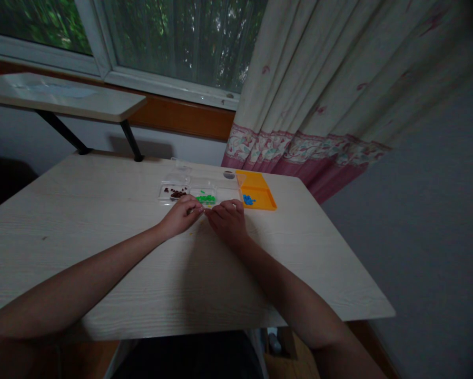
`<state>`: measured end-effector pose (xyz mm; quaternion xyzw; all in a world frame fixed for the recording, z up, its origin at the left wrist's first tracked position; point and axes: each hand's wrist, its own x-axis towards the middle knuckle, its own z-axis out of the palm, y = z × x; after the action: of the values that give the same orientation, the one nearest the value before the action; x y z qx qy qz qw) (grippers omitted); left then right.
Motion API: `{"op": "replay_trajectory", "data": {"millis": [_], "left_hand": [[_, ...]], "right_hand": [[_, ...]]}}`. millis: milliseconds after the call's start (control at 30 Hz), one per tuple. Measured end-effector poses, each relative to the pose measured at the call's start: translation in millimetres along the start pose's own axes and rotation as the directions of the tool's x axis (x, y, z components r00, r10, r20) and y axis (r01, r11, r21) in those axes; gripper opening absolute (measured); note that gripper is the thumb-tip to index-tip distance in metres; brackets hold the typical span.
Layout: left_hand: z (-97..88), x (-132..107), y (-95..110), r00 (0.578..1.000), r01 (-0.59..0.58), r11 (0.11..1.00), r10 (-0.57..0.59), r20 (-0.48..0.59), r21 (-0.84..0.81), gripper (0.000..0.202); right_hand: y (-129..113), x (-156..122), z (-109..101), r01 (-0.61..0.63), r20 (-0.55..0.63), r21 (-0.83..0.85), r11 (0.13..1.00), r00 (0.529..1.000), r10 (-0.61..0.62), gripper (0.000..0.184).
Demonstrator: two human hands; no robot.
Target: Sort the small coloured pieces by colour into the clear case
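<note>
My left hand (181, 216) and my right hand (228, 220) rest together on the pale wooden table (102, 231), fingertips almost meeting. Both are closed in a pinch around something too small to make out. Just beyond them lies a clear compartment box (169, 185) holding dark brown beads (177, 193) on the left and green beads (206, 199) in the middle. To its right sits an orange tray (260, 196) with a few blue beads (248, 200) in it.
A second, higher tabletop (62, 97) on black legs stands at the back left under the window. A flowered curtain (319, 105) hangs at the right, close to the table's far right corner. The table's right edge drops to a grey floor.
</note>
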<state>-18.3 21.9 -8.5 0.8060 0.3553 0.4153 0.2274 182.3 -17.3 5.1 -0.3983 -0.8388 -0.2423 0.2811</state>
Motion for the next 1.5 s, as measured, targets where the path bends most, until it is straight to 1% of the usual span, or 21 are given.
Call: {"op": "replay_trajectory", "data": {"millis": [100, 233, 367, 433, 533, 600, 633, 700, 767, 833, 900, 1033, 1100, 1267, 1400, 1500], "left_hand": [[-0.2, -0.3, 0.8, 1.000, -0.004, 1.000, 0.004, 0.002, 0.011, 0.027], [-0.1, -0.9, 1.8, 1.000, -0.005, 1.000, 0.005, 0.008, 0.025, 0.028], [0.5, -1.5, 2.6, 1.000, -0.014, 1.000, 0.014, 0.008, 0.019, 0.029], [0.5, -1.6, 2.7, 1.000, -0.018, 1.000, 0.018, 0.007, 0.021, 0.028], [-0.5, -1.9, 3.6, 1.000, -0.018, 0.998, 0.017, 0.020, 0.052, 0.026], [-1.6, -2.4, 5.5, 0.998, -0.039, 0.995, 0.035, 0.044, 0.090, 0.025], [-2.2, -2.8, 6.9, 0.997, -0.057, 0.992, 0.051, 0.061, 0.113, 0.025], [-3.0, -3.9, 10.5, 0.991, -0.097, 0.981, 0.079, 0.110, 0.167, 0.027], [-3.2, -5.1, 14.3, 0.982, -0.132, 0.967, 0.097, 0.164, 0.217, 0.032], [-2.6, -6.2, 16.8, 0.973, -0.159, 0.954, 0.108, 0.205, 0.254, 0.036], [-1.7, -7.1, 17.7, 0.965, -0.179, 0.945, 0.115, 0.234, 0.275, 0.038], [-0.3, -8.3, 17.1, 0.950, -0.210, 0.931, 0.122, 0.286, 0.298, 0.039], [-0.2, -8.8, 17.6, 0.945, -0.220, 0.926, 0.125, 0.301, 0.307, 0.039], [-0.2, -9.5, 19.6, 0.946, -0.218, 0.933, 0.131, 0.297, 0.285, 0.039], [-0.1, -9.8, 17.6, 0.946, -0.215, 0.938, 0.131, 0.298, 0.270, 0.038], [-0.1, -9.8, 15.6, 0.941, -0.225, 0.929, 0.129, 0.314, 0.293, 0.038]], "right_hand": [[0.5, 0.4, 0.0, -0.002, -0.005, -0.015, 1.000, 1.000, 0.002, 0.014], [0.2, -0.3, 0.3, 0.028, -0.054, -0.039, 0.999, 0.998, -0.030, 0.014], [0.3, -0.5, 0.9, 0.034, -0.072, -0.016, 0.999, 0.997, -0.035, 0.014], [3.4, -0.3, 2.2, -0.010, -0.049, 0.024, 1.000, 0.999, 0.011, 0.014], [15.3, -0.6, 6.7, -0.154, -0.021, 0.084, 0.984, 0.988, 0.156, 0.013], [27.3, -1.9, 11.7, -0.273, -0.062, 0.102, 0.957, 0.958, 0.280, 0.014], [33.7, -2.9, 14.6, -0.332, -0.106, 0.113, 0.937, 0.933, 0.343, 0.015], [45.7, -5.8, 21.1, -0.454, -0.173, 0.145, 0.879, 0.863, 0.474, 0.017], [54.9, -9.0, 27.3, -0.552, -0.192, 0.184, 0.814, 0.792, 0.580, 0.019], [60.5, -11.8, 32.3, -0.612, -0.185, 0.212, 0.762, 0.741, 0.646, 0.022], [63.2, -13.7, 35.7, -0.643, -0.178, 0.221, 0.733, 0.712, 0.679, 0.025], [64.8, -15.0, 39.6, -0.673, -0.193, 0.232, 0.702, 0.676, 0.712, 0.025], [65.2, -15.0, 41.2, -0.673, -0.206, 0.247, 0.697, 0.666, 0.717, 0.027], [65.9, -14.4, 44.6, -0.676, -0.203, 0.292, 0.676, 0.647, 0.735, 0.034], [65.6, -13.7, 44.8, -0.669, -0.215, 0.283, 0.688, 0.655, 0.725, 0.033], [65.0, -12.8, 43.9, -0.665, -0.226, 0.271, 0.696, 0.659, 0.717, 0.033]]}}
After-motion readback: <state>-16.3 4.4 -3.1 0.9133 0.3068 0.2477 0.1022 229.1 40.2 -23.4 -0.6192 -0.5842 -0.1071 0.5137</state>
